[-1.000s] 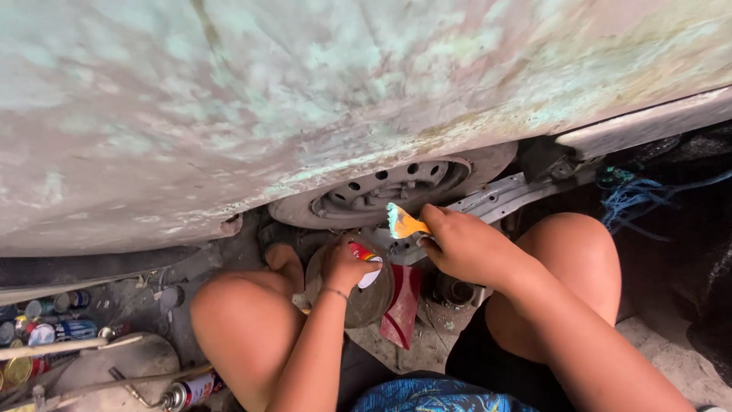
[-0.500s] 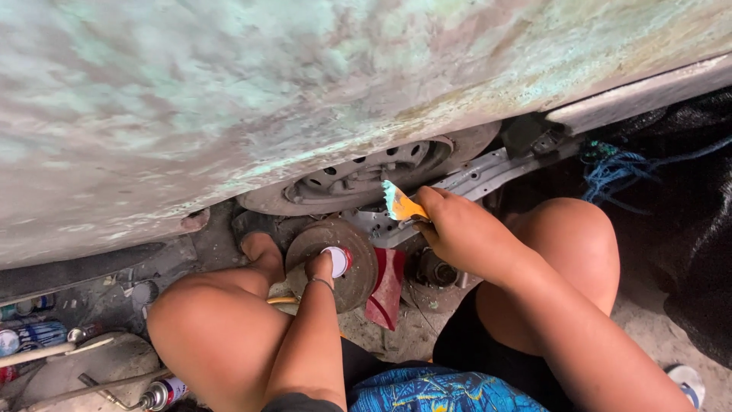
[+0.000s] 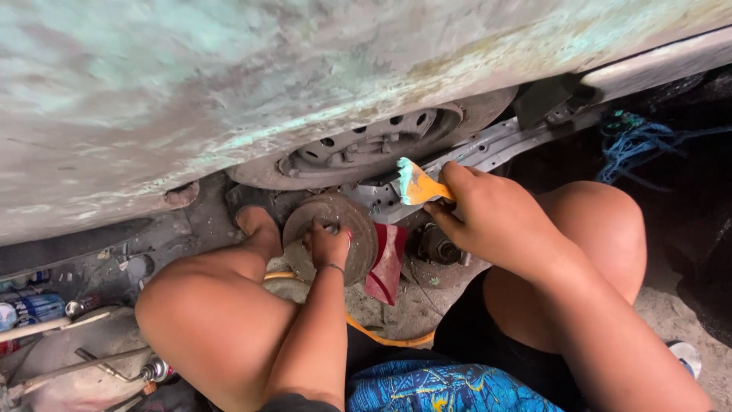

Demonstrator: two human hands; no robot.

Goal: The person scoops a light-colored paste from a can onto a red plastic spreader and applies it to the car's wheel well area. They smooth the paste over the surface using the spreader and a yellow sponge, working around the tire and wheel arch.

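Disc (image 3: 335, 229) — a round, rusty metal plate, thick at the rim — stands on its edge on the dirty floor (image 3: 404, 309) between the person's bare knees, just below the old wheel (image 3: 366, 145) under the weathered car body (image 3: 252, 84). It looks heavy and stiff, rough with rust rather than slippery, and not something a knock would break; a grip on the rim or through the centre seems the safest hold, since the flat face offers nothing to catch.

Far left, some cans (image 3: 30, 309) and a few metal tools (image 3: 114, 366) lie on the ground. The left hand (image 3: 329, 246) rests against the disc's face, fingers curled over it and steadying it upright — whether they pinch anything small I cannot tell. A red cloth (image 3: 385, 263) hangs just beside the disc on its right, soft and limp, touching or nearly touching the rim. An orange hose (image 3: 381, 336) runs along the floor below.

Further right, the right hand (image 3: 488, 217) is clenched around a small brush (image 3: 415, 185) with an orange handle and a head smeared with pale green paste. The brush is light and a little slick where the paste has spread, so the clean handle end is the place to hold it. It points toward a grey metal bracket (image 3: 488, 152) beneath the wheel. Blue cord (image 3: 633, 145) lies tangled at the far right.
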